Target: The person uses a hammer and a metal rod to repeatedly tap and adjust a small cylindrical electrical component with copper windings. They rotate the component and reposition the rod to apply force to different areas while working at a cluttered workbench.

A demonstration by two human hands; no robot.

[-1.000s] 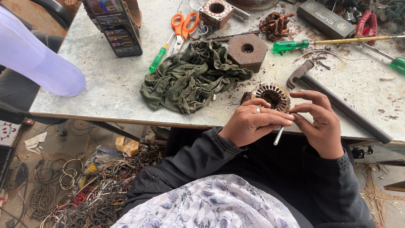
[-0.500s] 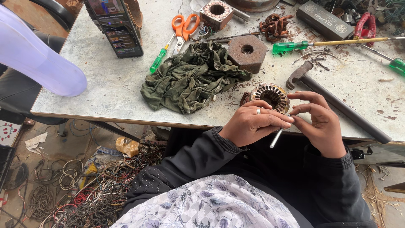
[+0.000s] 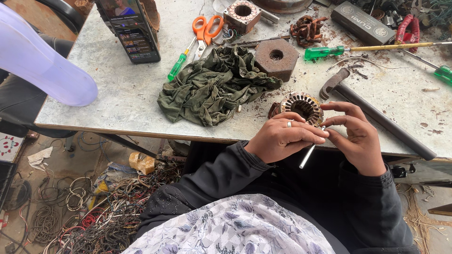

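Head view looks down past a floral cloth [image 3: 235, 230] and black sleeves to the near edge of the worktop [image 3: 117, 103]. Both hands meet just over that edge. The left hand [image 3: 282, 138], a ring on one finger, has its fingers closed on a thin white rod [image 3: 308, 156] that slants down toward the lap; the right hand [image 3: 360, 141] pinches the rod's upper end with narrow fingers. Touching the fingertips, at the near edge, sits a round stator core [image 3: 301, 106]: rusty brown, ring-shaped, with pale slot liners around its bore. Beside it on the right lies a hammer [image 3: 376, 115], its long dark handle running toward the near right corner. Left of the core a crumpled green rag [image 3: 212, 84] is heaped mid-worktop, against a rusty hexagonal block [image 3: 276, 58]. Farther back lie orange scissors [image 3: 205, 30] and a green-handled screwdriver [image 3: 329, 51]. At the far edge a dark rectangular box [image 3: 362, 23] with pale lettering lies flat, and a phone [image 3: 132, 30] stands upright toward the far left corner.
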